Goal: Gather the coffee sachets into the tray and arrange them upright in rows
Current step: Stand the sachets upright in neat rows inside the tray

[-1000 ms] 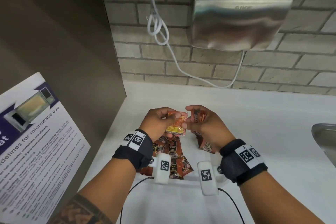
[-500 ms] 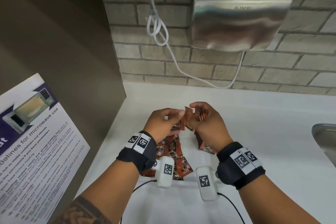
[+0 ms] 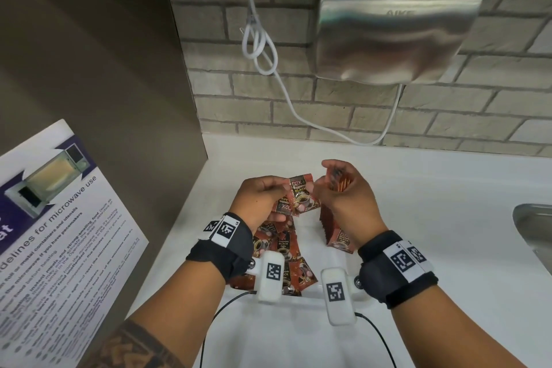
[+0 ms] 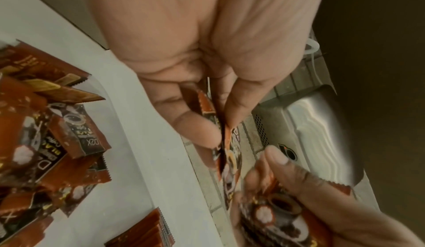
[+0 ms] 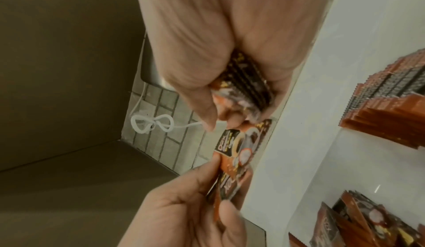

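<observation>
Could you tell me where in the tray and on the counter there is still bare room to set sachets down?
Inside the tray, a bare strip runs between the loose sachet pile on the left and the upright row on the right. The white counter lies bare between the tray and the sink. The tray's left side is crowded.

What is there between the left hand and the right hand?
In the head view, one sachet spans the gap between the left hand and right hand. The left hand pinches it; right-hand contact is unclear.
</observation>
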A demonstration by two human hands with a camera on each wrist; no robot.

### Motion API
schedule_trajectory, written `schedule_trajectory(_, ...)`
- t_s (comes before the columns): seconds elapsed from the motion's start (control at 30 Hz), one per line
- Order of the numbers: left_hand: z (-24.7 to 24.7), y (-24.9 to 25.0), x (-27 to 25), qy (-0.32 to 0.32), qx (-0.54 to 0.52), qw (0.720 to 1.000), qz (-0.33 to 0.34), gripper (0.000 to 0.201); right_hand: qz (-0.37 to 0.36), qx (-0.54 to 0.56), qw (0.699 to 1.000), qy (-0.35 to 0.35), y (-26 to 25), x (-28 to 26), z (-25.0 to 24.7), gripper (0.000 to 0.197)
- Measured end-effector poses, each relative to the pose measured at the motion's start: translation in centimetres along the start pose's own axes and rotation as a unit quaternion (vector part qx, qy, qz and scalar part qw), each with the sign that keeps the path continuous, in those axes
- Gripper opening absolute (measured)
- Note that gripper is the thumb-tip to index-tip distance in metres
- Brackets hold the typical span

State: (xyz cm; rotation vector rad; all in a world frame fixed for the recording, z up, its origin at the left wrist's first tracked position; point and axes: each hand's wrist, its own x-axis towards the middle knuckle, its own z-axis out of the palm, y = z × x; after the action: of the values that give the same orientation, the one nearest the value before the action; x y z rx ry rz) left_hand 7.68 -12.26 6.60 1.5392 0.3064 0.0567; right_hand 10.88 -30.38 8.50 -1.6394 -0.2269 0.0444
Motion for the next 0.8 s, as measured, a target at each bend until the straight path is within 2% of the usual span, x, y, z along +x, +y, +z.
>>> schedule_trajectory(0.07, -0.2, 0.1, 0.1, -0.001, 0.012, 1.0, 0.004, 0.01, 0.03, -0.022, 0.999, 0.007, 0.3, 0.4, -0.4, 0.06)
schedule_trajectory(0.13, -0.2, 0.2, 0.0, -0.015, 0.023, 1.0, 0.009, 0.009, 0.079, -0.015, 0.996, -0.044, 0.5, 0.5, -0.5, 0.07)
schedule_trajectory(0.27, 0.4, 0.3, -0.3, -0.081, 0.035, 0.996, 0.031, 0.014, 0.113, 0.04, 0.985, -0.121, 0.7, 0.0, -0.2, 0.061)
schedule_trajectory(0.33, 0.2, 0.1, -0.2, -0.096, 0.029, 0.994, 0.046, 0.031, 0.113, 0.061, 0.986, -0.11, 0.9, 0.2, -0.4, 0.056)
schedule_trajectory(0.4, -0.2, -0.1, 0.0, -0.084, 0.033, 0.995, 0.044, 0.047, 0.126, 0.091, 0.983, -0.092, 0.8, 0.3, -0.8, 0.055)
schedule_trajectory(0.47, -0.5, -0.2, 0.2, -0.062, 0.028, 0.997, 0.029, 0.05, 0.138, 0.118, 0.98, -0.082, 1.0, 0.4, -1.3, 0.054)
schedule_trajectory(0.53, -0.7, -0.3, 0.3, -0.041, 0.026, 0.999, 0.026, 0.045, 0.136, 0.128, 0.98, -0.074, 1.0, 0.3, -1.5, 0.05)
schedule_trajectory(0.63, -0.7, -0.2, 0.4, -0.03, 0.089, 0.993, 0.067, 0.028, 0.123, 0.088, 0.987, -0.055, 1.1, 0.3, -1.5, 0.044)
schedule_trajectory(0.7, -0.9, 0.1, 0.0, -0.055, 0.121, 0.988, 0.084, 0.019, 0.116, 0.062, 0.99, -0.045, 1.0, 0.2, -1.5, 0.046)
schedule_trajectory(0.8, -1.2, 0.7, -0.4, -0.128, 0.213, 0.964, 0.099, 0.016, 0.122, 0.03, 0.991, -0.054, 0.9, 0.3, -1.6, 0.065)
